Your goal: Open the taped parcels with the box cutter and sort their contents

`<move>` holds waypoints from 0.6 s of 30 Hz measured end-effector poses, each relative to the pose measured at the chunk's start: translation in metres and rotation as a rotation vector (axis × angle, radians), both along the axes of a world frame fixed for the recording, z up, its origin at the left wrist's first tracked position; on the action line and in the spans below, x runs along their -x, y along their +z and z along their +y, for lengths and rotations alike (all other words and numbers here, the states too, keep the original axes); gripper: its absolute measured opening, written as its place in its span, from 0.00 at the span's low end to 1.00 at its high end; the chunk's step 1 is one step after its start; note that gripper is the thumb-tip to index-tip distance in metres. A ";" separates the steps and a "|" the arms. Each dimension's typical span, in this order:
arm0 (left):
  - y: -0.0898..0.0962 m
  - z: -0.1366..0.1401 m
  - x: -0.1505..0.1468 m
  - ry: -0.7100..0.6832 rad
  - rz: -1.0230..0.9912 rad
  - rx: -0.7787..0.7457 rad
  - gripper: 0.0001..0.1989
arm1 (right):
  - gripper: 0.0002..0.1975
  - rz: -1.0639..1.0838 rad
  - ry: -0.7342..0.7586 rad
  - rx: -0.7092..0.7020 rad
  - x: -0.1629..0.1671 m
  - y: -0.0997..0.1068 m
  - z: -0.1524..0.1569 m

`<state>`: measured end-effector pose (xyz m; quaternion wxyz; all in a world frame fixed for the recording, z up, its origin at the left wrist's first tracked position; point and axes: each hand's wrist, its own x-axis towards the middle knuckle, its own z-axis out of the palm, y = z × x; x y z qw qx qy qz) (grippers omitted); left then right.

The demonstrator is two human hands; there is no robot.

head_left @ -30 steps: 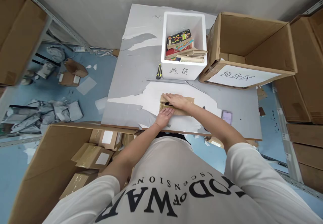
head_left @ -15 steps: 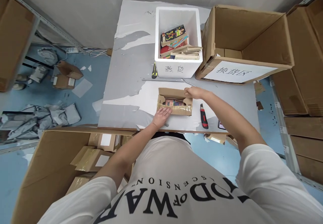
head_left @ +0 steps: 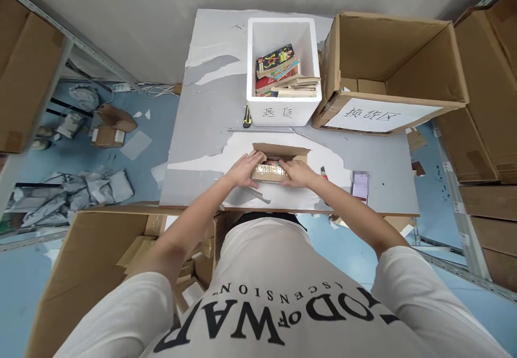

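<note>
A small open cardboard box [head_left: 271, 173] with shiny tape on its front wall stands near the table's front edge. My left hand [head_left: 245, 168] is closed on its left end, fingers over the rim. My right hand [head_left: 298, 174] grips the front wall toward the right end, its fingertips reaching inside. Some colourful contents show between the hands, too covered to name. Beyond them the box's back flap [head_left: 280, 149] stands raised. A red and black box cutter [head_left: 323, 172] lies partly hidden under my right forearm.
On the table [head_left: 214, 99] stand a white foam box [head_left: 278, 111] holding several books and a big cardboard box [head_left: 329, 83] with a handwritten sign. A yellow cutter [head_left: 247, 117] lies beside the foam box; a phone [head_left: 361, 185] lies right. A large carton [head_left: 92, 250] of parcels stands lower left.
My right hand has come from the box's back right corner down to its front wall. My left hand has shifted to the left end. More of the phone shows.
</note>
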<state>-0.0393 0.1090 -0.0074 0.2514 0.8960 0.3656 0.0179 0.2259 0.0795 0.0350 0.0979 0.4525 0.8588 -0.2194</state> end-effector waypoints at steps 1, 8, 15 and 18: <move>-0.002 0.009 0.005 -0.045 -0.008 0.026 0.61 | 0.33 -0.046 -0.041 0.037 0.005 0.004 -0.002; -0.025 0.025 0.012 -0.169 -0.105 0.032 0.52 | 0.16 -0.215 -0.225 -0.039 0.026 0.012 -0.045; -0.022 0.021 0.010 -0.154 -0.090 0.025 0.49 | 0.16 -0.185 -0.312 -0.035 0.035 0.010 -0.047; -0.019 0.021 0.011 -0.102 -0.064 0.036 0.55 | 0.25 -0.103 -0.276 0.058 0.050 0.011 -0.015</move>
